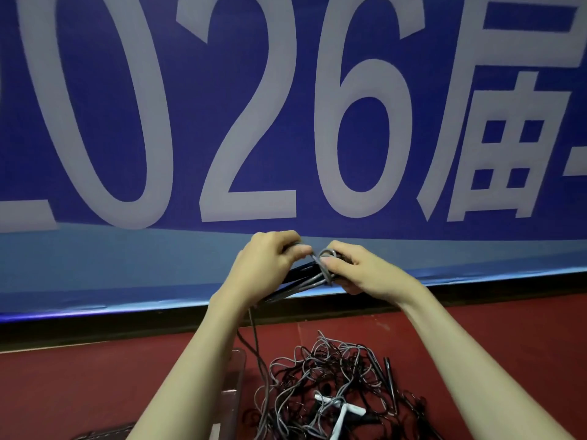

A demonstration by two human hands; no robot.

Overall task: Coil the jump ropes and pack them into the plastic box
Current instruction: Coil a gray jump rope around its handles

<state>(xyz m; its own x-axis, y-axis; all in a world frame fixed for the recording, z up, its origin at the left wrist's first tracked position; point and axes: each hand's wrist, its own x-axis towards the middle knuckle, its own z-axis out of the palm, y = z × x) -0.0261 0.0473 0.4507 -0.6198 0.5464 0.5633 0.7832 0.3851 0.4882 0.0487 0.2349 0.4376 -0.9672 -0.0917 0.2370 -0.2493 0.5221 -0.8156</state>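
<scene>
Head view, jump rope (313, 277) gripped between left hand (270, 258), right hand (359, 268)

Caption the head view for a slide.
Both hands wrap a grey jump rope above the tangled rope pile.

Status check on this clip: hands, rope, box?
Left hand and right hand both grip one grey jump rope, wrapping its coil. Tangled rope pile on floor. Plastic box partly hidden behind left forearm.

Ropes (330, 385): thin cord, smooth, grey and black, slight sheen. Handles (389, 376) among them: dark, glossy plastic. Box (236, 376) left of ropes: clear plastic. Floor (476, 338): red, matt. Banner (190, 122): smooth blue fabric-like sheet.
</scene>
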